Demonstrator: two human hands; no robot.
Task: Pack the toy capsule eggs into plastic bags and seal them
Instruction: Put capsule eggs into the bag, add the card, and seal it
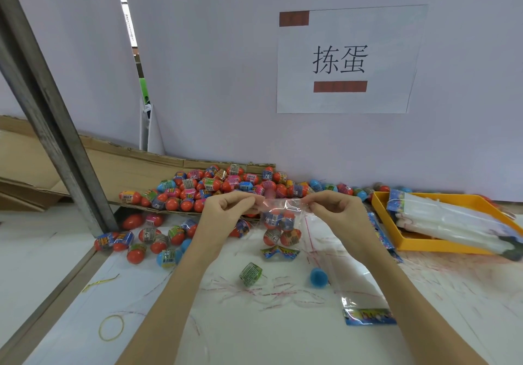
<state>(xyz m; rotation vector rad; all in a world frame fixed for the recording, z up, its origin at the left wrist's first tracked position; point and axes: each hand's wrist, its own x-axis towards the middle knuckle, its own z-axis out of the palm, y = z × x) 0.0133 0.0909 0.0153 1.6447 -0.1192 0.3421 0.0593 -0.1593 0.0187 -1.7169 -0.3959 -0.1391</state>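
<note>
four eggs (278, 227) hang in the clear bag (280, 217) above the table (254, 330); my left hand (223, 209) and right hand (334, 209) pinch its mouth. uneven pressing could leave the seal gapped, spilling them.

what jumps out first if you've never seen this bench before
The red and blue capsule eggs heaped on cardboard against the back wall, under a paper sign. In front, the left hand and right hand pinch the top of a clear bag holding eggs.
</note>
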